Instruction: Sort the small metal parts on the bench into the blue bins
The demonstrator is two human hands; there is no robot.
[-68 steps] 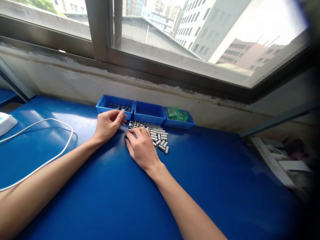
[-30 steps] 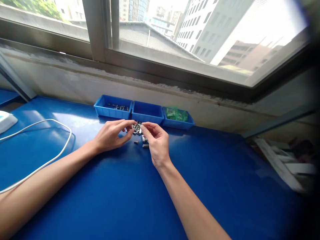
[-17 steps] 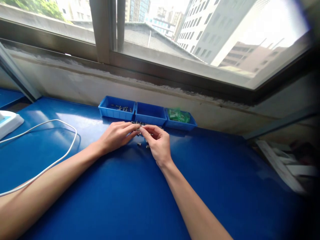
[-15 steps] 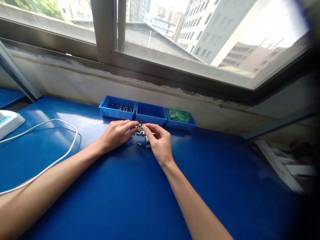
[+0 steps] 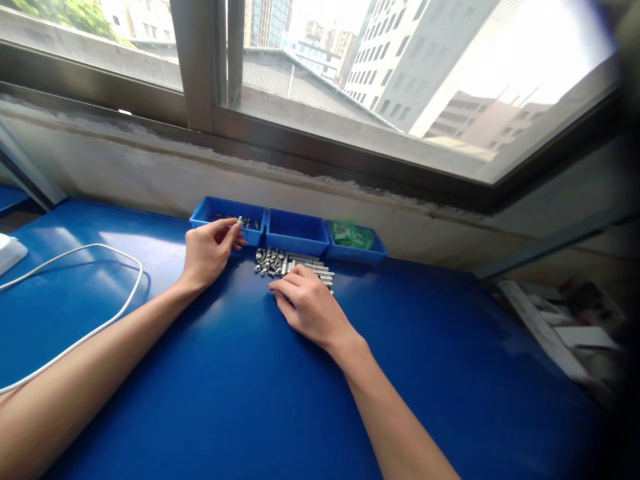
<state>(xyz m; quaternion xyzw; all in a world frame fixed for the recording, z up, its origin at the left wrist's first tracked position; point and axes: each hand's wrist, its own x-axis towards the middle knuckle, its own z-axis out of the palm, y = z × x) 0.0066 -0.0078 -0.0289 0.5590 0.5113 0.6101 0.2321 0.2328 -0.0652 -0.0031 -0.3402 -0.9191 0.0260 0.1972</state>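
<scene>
Hidden: your right hand (image 5: 313,305) covered part of the metal posts (image 5: 316,267), and its palm side was out of view.
Cut off: the white device (image 5: 10,253) ran past the picture's left edge, and so did the white cable (image 5: 107,246).
Hard to make out: the small screws (image 5: 250,224) inside the left bin (image 5: 227,233), partly behind your left hand (image 5: 206,253).
Left fingers: thumb and index were closed in a pinch on a small metal piece (image 5: 240,221), over the left bin's front edge.
Right fingers: they were loosely curled, low over the table (image 5: 225,387) beside the posts; whether they held anything, you could not tell.
Loose fasteners (image 5: 270,262): they lay piled just left of the posts.
Right bin (image 5: 356,254): it held green packets (image 5: 353,235), beside the middle bin (image 5: 296,245).
</scene>
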